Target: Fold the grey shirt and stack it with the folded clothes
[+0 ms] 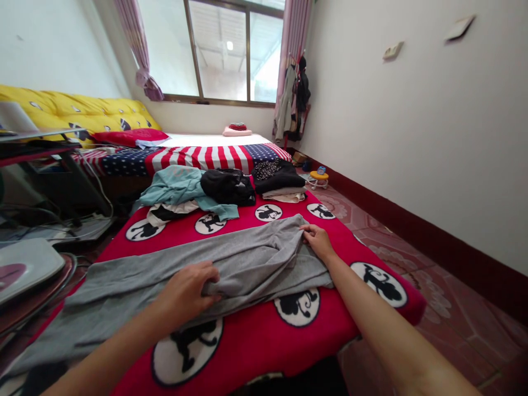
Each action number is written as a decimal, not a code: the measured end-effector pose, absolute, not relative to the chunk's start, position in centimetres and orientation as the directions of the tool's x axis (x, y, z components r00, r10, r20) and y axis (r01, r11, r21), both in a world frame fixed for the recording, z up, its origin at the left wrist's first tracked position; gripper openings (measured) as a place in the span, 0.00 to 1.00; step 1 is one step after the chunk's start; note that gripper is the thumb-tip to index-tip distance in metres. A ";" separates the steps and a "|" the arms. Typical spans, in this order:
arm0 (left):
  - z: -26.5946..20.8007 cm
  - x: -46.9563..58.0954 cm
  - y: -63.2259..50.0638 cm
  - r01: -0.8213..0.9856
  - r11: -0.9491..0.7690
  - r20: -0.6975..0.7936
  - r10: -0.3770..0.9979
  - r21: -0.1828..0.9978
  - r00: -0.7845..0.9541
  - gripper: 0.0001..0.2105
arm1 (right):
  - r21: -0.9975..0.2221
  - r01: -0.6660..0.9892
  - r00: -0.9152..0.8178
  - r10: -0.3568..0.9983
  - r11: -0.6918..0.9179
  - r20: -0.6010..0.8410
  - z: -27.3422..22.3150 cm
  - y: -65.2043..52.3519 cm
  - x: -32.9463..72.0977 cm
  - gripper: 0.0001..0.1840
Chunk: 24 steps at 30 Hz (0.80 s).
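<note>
Grey pants [243, 258] lie stretched across a red cloth with black-and-white monkey circles [247, 352], their legs running toward the lower left. My left hand [192, 289] is closed on the near side of the pants, around the middle, with a fold of fabric between thumb and fingers. At the right end, my right hand [317, 242] pinches the fabric near the far corner of the waist. The cloth is wrinkled between the two hands, and my left forearm hides part of the legs.
Beyond the pants lie a light-blue garment [177, 184], a black garment [228, 187] and a stack of folded clothes [278, 176]. A bed [198, 159] stands behind. On the left are a chair [28, 267] and a desk [37, 135]; a small yellow stool [319, 176] is at right.
</note>
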<state>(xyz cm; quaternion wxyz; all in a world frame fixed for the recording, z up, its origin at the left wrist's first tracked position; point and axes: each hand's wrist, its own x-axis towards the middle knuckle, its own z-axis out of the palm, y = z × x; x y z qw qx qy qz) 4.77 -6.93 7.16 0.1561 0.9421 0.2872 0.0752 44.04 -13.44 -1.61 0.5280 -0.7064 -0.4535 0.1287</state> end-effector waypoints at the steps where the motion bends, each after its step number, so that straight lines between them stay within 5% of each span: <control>1: 8.2 4.6 -7.3 0.500 -0.792 0.077 0.556 0.350 0.827 0.05 | -0.854 0.520 0.549 0.774 -0.020 0.316 -1.6 -13.4 44.0 0.14; 6: 13.6 3.2 -9.2 0.497 -0.806 0.164 0.565 0.323 0.809 0.09 | -0.780 0.626 0.511 0.755 0.001 0.411 -1.1 -13.5 43.5 0.12; 12: 15.5 1.9 -10.6 0.396 -0.844 0.202 0.486 0.361 0.850 0.12 | -0.512 0.859 0.309 0.801 -0.004 0.512 0.2 -13.6 44.0 0.07; 18: 15.3 1.0 -10.1 0.387 -0.796 0.231 0.531 0.466 0.815 0.15 | -0.725 0.680 0.299 0.861 0.110 0.411 1.1 -13.0 46.0 0.06; 24: 15.9 -0.7 -7.6 0.528 -0.578 0.207 0.772 0.622 0.601 0.21 | -0.777 0.629 0.412 0.834 0.031 0.366 1.0 -11.0 47.1 0.13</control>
